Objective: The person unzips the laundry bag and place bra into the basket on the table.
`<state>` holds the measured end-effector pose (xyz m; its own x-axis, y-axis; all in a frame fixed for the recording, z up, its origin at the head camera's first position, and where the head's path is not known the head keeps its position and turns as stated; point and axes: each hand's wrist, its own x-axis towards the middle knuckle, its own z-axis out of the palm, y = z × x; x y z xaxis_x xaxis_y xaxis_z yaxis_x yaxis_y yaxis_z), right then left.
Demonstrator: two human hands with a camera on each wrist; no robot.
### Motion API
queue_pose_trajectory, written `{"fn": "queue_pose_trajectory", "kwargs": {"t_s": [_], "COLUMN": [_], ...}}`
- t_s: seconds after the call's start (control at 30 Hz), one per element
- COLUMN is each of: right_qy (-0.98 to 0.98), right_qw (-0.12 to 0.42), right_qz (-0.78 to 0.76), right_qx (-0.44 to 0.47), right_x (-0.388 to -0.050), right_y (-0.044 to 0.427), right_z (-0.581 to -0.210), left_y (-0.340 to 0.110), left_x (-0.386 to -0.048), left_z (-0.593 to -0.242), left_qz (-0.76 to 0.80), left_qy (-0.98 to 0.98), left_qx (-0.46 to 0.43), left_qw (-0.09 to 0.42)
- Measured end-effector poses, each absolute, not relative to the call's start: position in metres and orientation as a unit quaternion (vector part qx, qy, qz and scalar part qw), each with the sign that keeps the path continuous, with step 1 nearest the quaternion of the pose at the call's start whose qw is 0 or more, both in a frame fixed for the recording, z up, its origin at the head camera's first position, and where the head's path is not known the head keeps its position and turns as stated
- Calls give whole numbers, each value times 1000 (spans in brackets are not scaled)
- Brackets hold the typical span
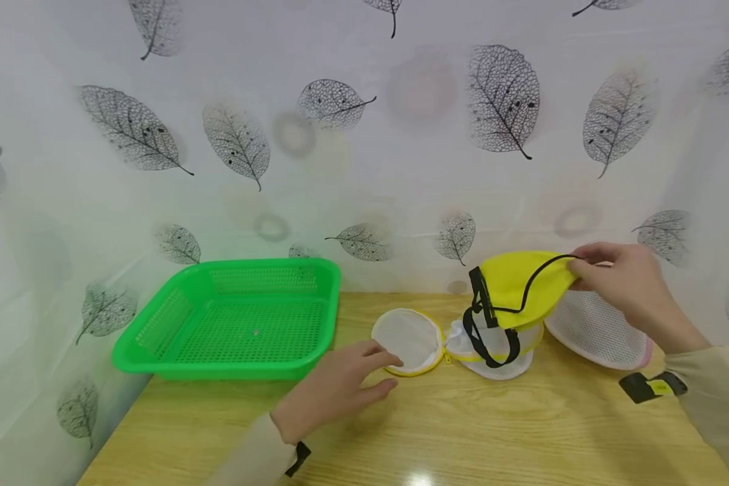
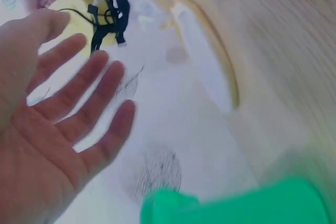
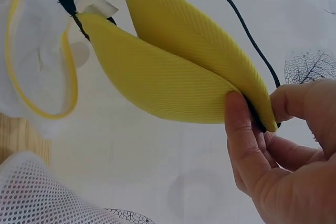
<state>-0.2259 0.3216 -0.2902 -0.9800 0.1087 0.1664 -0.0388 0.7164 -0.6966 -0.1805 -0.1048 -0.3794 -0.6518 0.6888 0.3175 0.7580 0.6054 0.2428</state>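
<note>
My right hand (image 1: 626,280) pinches one end of a folded yellow bra (image 1: 522,283) with black straps. In the right wrist view, thumb and fingers grip the tip where the two ribbed yellow cups (image 3: 163,82) meet. The bra hangs over a white mesh laundry bag with a yellow zip edge, which lies opened out. Its round lid (image 1: 408,337) is flat on the table, and its other half (image 1: 503,368) is partly hidden under the bra. Beside the lid, my left hand (image 1: 340,385) has its fingers extended and holds nothing; the left wrist view shows the palm (image 2: 47,145).
A green perforated plastic basket (image 1: 219,370) stands at the left of the wooden table (image 1: 498,432). Another white mesh piece with a pink edge (image 1: 601,331) leans at the right, below my right hand. A leaf-patterned curtain (image 1: 401,169) hangs behind.
</note>
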Motion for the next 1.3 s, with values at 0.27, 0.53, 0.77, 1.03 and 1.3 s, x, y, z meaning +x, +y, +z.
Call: {"fn": "queue_pose_trajectory", "kwargs": {"t_s": [0.27, 0.53, 0.77, 1.03, 1.3], "right_qy": [-872, -727, -663, -593, -550], "right_qw": [81, 66, 57, 51, 21], "right_qz": [482, 683, 746, 802, 831], "right_qx": [-20, 12, 21, 49, 77], "right_x": [-223, -225, -226, -226, -228], "right_y": [318, 318, 312, 293, 270], "right_z": [-286, -289, -290, -290, -294], "left_y": [-168, -234, -265, -279, -279], "left_x": [-162, -156, -145, -143, -144], "left_z": [-374, -374, -379, -383, -384], "left_qz": [-170, -117, -69, -32, -24], "left_qy": [-886, -910, -944, -965, -973], "left_qx": [-348, -261, -166, -116, -81], "left_qw": [256, 301, 277, 234, 215]}}
